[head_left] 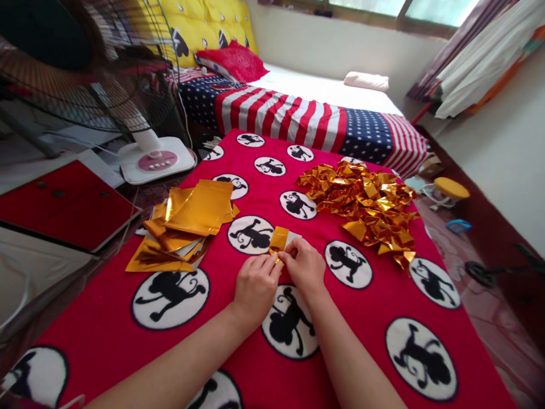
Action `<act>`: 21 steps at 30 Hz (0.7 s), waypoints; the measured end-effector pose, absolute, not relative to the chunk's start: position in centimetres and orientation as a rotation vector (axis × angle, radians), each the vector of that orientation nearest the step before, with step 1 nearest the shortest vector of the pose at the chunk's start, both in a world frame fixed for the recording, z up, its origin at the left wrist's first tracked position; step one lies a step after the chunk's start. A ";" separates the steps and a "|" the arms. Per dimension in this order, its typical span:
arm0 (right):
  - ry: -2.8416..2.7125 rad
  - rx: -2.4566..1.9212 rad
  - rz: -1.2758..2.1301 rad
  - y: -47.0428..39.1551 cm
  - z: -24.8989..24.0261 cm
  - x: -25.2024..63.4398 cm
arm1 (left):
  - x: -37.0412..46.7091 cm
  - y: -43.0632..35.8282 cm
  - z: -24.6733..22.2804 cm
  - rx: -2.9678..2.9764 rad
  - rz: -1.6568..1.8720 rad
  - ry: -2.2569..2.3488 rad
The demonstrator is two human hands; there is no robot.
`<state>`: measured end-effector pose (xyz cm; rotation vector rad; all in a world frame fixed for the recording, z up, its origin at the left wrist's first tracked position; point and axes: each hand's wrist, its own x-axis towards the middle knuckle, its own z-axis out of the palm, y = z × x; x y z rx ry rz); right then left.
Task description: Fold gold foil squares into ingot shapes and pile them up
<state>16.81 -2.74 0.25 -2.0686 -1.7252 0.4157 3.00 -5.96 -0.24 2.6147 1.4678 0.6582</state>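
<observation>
Both of my hands meet over the middle of the red cloth, on a small partly folded sheet of gold foil paper (279,238) whose pale back shows on the right. My left hand (258,284) has its fingers closed on the near edge of the sheet. My right hand (304,264) pinches the same sheet from the other side, thumb and fingers together. The fingertips cover part of the fold. Left of my hands lies a loose stack of flat gold foil sheets (202,207). To the right, a heap of folded gold foil pieces (370,204) spreads over the cloth.
The red cloth (357,318) with monkey prints covers the table. A standing fan (155,159) is at the left, beside a red-topped cabinet (63,199). A bed (289,119) with a stars-and-stripes cover runs along the far side. A yellow stool (451,188) stands right.
</observation>
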 end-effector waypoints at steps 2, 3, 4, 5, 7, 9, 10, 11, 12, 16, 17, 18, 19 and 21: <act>-1.729 -2.064 0.408 -2.8 0.1 16.7 | 2.9 -6.3 -0.5 2.597 0.670 1.472; -1.731 -2.062 0.406 -2.9 0.1 16.7 | 2.8 -6.4 -0.6 2.576 0.688 1.477; -1.731 -2.060 0.404 -2.9 0.1 16.7 | 2.8 -6.4 -0.7 2.552 0.707 1.484; -1.730 -2.058 0.403 -2.9 0.0 16.7 | 2.8 -6.4 -0.8 2.531 0.720 1.495; -1.727 -2.054 0.402 -2.9 0.0 16.7 | 2.8 -6.5 -0.8 2.500 0.724 1.529; -1.722 -2.050 0.405 -2.9 0.0 16.7 | 2.9 -6.6 -0.6 2.486 0.709 1.554; -1.717 -2.049 0.406 -2.9 0.0 16.8 | 2.9 -6.6 -0.5 2.481 0.702 1.562; -1.713 -2.048 0.408 -3.0 -0.1 16.8 | 2.9 -6.7 -0.4 2.473 0.696 1.570; -1.710 -2.048 0.412 -3.0 -0.1 16.8 | 2.9 -6.7 -0.3 2.463 0.693 1.578; -1.707 -2.054 0.427 -3.0 0.0 16.7 | 2.8 -7.0 -0.1 2.431 0.671 1.621; -1.706 -2.056 0.429 -3.0 0.0 16.7 | 2.7 -7.0 0.0 2.436 0.658 1.627; -1.703 -2.059 0.429 -3.0 0.0 16.7 | 2.7 -7.0 -0.1 2.448 0.641 1.626; -1.701 -2.063 0.429 -3.0 0.1 16.6 | 2.7 -7.0 -0.1 2.459 0.624 1.624; -1.698 -2.073 0.429 -2.9 0.2 16.6 | 2.7 -7.0 -0.2 2.492 0.585 1.609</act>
